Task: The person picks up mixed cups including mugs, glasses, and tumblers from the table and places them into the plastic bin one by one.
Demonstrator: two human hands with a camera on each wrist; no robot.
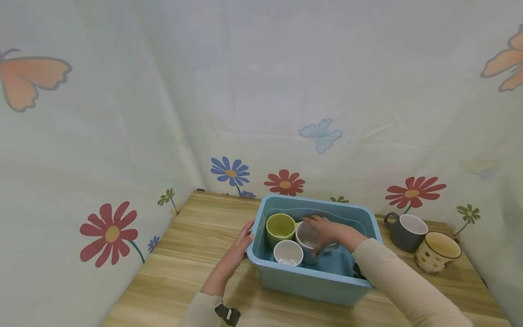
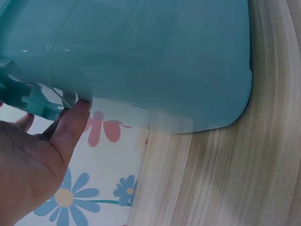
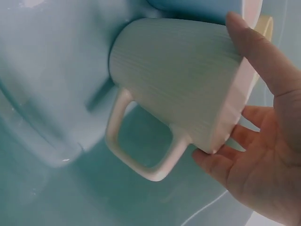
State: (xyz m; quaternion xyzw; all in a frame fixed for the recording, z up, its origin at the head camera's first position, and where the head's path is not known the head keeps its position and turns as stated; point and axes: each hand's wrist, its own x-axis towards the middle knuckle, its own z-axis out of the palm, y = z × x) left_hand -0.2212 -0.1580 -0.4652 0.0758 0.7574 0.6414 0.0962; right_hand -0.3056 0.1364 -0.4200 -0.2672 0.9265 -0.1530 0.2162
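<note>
Pale sheeting (image 1: 261, 81) printed with flowers and butterflies closes off the far side of my view, behind a wood-grain desk (image 1: 192, 240). Toward the right of the desk, a dark grey mug (image 1: 406, 235) and a cream spotted mug (image 1: 435, 254) stand close together, outside a blue tub (image 1: 306, 287) and to its right. Within the tub's left half I see a yellow-green mug (image 1: 280, 225) at the far side and a white-lined cup (image 1: 288, 253) just nearer; a pale grey mug (image 3: 174, 75) is beside them on the right, mouth up, handle pointing right. I cannot tell whether its base touches the tub floor. The right forearm (image 1: 400, 277) slants in from the near right, over the rim, and blocks part of the interior. The right hand (image 1: 328, 231) reaches down with its grip spanning the pale grey mug's mouth, thumb on the near side and fingers opposite, holding it. The left hand (image 1: 239, 245) is at the tub's left end, fingers against the rim; I cannot tell how far that grip closes.
</note>
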